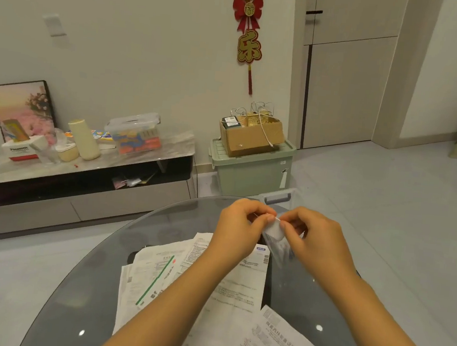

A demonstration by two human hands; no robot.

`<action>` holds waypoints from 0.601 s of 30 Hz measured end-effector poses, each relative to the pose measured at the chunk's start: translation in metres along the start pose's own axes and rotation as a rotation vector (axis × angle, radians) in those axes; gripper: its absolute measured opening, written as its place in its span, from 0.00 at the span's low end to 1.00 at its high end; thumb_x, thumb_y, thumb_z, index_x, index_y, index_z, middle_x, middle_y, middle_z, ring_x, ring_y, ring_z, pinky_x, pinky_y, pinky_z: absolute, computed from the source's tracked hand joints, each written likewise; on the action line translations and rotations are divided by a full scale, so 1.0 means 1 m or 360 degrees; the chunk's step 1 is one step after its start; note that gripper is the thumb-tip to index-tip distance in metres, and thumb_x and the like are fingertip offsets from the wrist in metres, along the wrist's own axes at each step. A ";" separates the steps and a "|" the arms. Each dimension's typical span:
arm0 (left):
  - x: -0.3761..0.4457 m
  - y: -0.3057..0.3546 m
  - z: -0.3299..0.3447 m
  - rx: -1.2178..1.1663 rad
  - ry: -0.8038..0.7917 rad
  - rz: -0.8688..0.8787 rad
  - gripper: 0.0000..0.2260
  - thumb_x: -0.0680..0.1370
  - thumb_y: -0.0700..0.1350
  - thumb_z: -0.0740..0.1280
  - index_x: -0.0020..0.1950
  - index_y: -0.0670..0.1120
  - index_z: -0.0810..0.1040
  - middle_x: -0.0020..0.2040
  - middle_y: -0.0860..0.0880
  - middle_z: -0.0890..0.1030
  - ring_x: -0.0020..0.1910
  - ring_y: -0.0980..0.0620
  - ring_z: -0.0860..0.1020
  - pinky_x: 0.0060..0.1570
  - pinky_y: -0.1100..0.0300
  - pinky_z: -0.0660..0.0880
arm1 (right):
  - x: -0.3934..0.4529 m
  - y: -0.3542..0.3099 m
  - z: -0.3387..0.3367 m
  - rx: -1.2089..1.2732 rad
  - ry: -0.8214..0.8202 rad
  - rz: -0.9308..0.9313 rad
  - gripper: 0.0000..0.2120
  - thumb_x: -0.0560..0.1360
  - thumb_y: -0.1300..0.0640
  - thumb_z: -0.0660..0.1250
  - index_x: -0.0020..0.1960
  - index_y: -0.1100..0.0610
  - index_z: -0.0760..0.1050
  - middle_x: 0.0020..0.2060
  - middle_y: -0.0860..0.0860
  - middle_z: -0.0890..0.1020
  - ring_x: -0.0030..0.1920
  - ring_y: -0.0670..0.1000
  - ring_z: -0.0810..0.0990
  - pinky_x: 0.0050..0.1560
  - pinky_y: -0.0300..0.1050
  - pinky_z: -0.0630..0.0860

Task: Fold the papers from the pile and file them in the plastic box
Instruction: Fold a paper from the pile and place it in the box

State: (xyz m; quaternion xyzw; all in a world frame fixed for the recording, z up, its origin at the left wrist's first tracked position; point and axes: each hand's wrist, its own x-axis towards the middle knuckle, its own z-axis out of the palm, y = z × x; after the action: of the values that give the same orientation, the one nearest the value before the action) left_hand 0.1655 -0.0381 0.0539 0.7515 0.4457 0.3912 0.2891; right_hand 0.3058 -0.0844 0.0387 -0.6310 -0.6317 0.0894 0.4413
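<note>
Both hands make a pinching grip on one small folded paper: the left hand and the right hand meet with thumbs and fingertips curled round its top edge, holding it up above the far part of the round glass bench. The folded piece hangs between the two hands, and something clear and blurred trails below it; what that is I cannot tell.

The pile of papers lies flat on the bench under the forearms, sheets overlapping at different angles, the nearest sheet reaching toward the bottom of the view. The pile sits well inside the bench's curved rim, with bare glass to its left and right.

The plastic box stands just beyond the hands at the bench's far edge, clear, with a grey handle showing; most of it is hidden behind the hands.

Beyond the rim lies open tiled floor, then a green storage bin carrying a cardboard carton against the wall, and a low cabinet to the left.
</note>
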 end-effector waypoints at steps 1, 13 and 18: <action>0.006 0.001 0.004 -0.0037 -0.0019 0.0001 0.06 0.77 0.41 0.67 0.47 0.50 0.83 0.44 0.56 0.79 0.39 0.66 0.75 0.39 0.75 0.70 | 0.002 0.003 -0.002 -0.0003 0.0045 0.0002 0.03 0.74 0.59 0.67 0.46 0.53 0.79 0.36 0.43 0.78 0.38 0.43 0.75 0.37 0.32 0.70; 0.062 -0.009 0.058 -0.0076 -0.0335 0.0026 0.09 0.78 0.39 0.64 0.56 0.48 0.77 0.47 0.52 0.80 0.44 0.55 0.79 0.43 0.70 0.74 | 0.022 0.047 -0.015 -0.0277 0.0374 0.0228 0.08 0.73 0.63 0.66 0.47 0.54 0.81 0.38 0.49 0.80 0.39 0.50 0.75 0.40 0.45 0.73; 0.064 -0.023 0.071 0.0513 -0.0630 0.0356 0.13 0.75 0.46 0.58 0.55 0.49 0.80 0.53 0.54 0.81 0.53 0.56 0.76 0.58 0.64 0.64 | 0.021 0.059 -0.013 -0.0364 0.0396 0.0270 0.07 0.72 0.63 0.68 0.47 0.56 0.81 0.39 0.49 0.81 0.39 0.47 0.73 0.39 0.37 0.65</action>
State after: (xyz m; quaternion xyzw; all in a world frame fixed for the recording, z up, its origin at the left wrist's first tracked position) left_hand 0.2343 0.0231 0.0191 0.8941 0.3513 0.1905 0.2022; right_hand 0.3605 -0.0607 0.0167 -0.7343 -0.5229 -0.0247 0.4322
